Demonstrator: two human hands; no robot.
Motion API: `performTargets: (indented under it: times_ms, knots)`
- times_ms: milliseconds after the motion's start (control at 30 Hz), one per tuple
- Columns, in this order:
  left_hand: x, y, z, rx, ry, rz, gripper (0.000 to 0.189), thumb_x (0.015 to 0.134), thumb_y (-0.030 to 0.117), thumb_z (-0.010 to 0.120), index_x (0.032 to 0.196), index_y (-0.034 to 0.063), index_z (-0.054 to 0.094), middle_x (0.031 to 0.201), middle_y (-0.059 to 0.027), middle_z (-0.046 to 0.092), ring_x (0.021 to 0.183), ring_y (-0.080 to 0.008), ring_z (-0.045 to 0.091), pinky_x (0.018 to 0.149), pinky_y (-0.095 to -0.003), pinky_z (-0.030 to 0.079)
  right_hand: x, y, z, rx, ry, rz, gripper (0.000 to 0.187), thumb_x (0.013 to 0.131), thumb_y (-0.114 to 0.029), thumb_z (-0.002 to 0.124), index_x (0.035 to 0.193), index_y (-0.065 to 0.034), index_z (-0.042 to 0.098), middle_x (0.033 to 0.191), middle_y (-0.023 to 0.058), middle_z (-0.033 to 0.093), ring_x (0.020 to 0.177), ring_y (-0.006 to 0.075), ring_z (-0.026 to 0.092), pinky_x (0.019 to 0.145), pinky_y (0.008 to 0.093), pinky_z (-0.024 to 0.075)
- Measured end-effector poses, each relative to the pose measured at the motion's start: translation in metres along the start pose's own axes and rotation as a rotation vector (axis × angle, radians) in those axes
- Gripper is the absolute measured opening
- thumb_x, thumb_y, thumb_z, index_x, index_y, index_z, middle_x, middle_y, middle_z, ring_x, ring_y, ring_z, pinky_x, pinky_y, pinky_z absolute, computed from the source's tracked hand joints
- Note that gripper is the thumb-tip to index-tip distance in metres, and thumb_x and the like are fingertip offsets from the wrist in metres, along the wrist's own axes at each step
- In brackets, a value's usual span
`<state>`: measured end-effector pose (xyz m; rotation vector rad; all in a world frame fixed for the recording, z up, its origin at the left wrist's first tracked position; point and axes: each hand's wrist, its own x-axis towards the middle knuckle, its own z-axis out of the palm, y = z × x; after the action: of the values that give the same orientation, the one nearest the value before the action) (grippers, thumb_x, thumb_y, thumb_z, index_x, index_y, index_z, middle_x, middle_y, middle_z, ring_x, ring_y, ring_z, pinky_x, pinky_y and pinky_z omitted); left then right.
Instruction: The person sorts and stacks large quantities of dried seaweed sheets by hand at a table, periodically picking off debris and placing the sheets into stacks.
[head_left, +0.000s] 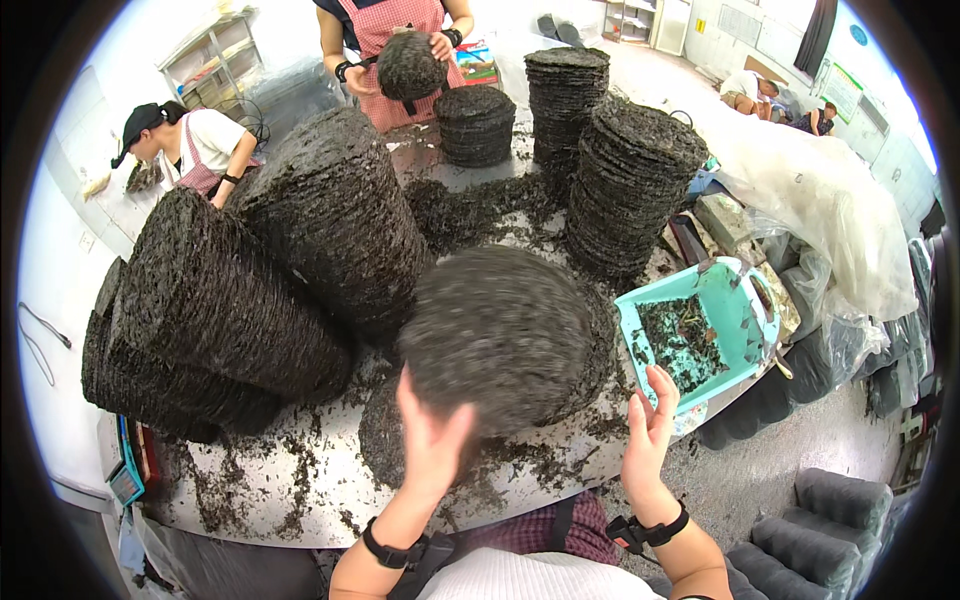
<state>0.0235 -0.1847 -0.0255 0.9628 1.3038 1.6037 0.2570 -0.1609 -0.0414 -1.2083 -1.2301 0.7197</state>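
A round sheet of dried seaweed (495, 337), blurred by motion, is held by its near left edge in my left hand (431, 442). It hangs over a low pile of seaweed rounds (600, 352), whose right rim shows past it. Another dark round (381, 435) lies partly hidden behind my left hand. My right hand (651, 427) is raised apart from the sheet, fingers up and empty, just in front of the turquoise plastic basin (739, 367). Seaweed scraps (679, 337) lie in the basin.
Tall stacks of seaweed rounds (330, 225) lean at the left, and more stacks (634, 187) stand at the far right. Loose crumbs litter the metal table (300, 495). A digital scale (126, 465) sits at its left edge. Across the table a co-worker (397, 60) holds a seaweed round. Bagged rolls (810, 547) lie on the floor.
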Motion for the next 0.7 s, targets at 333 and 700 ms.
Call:
performTargets:
  times_ms: [333, 700]
  knots:
    - [0.011, 0.008, 0.0, 0.581, -0.151, 0.304, 0.054, 0.078, 0.015, 0.063, 0.127, 0.0059, 0.042, 0.122, -0.0136, 0.036, 0.117, -0.0285, 0.035, 0.1, -0.0375, 0.03, 0.006, 0.0, 0.042, -0.707, -0.495, -0.586, 0.067, 0.07, -0.031, 0.071, 0.129, -0.0142, 0.043, 0.133, 0.0098, 0.037, 0.125, 0.0291, 0.031, 0.104, 0.0545, 0.0158]
    - [-0.06, -0.04, -0.108, 0.875, 0.227, -0.01, 0.055, 0.077, 0.008, 0.061, 0.127, 0.0071, 0.039, 0.124, -0.015, 0.033, 0.12, -0.0294, 0.03, 0.102, -0.0397, 0.023, 0.187, 0.055, 0.165, -1.043, -0.415, -0.798, 0.078, 0.071, -0.022, 0.067, 0.137, -0.012, 0.028, 0.14, 0.0074, 0.03, 0.13, 0.0256, 0.026, 0.108, 0.0525, 0.0121]
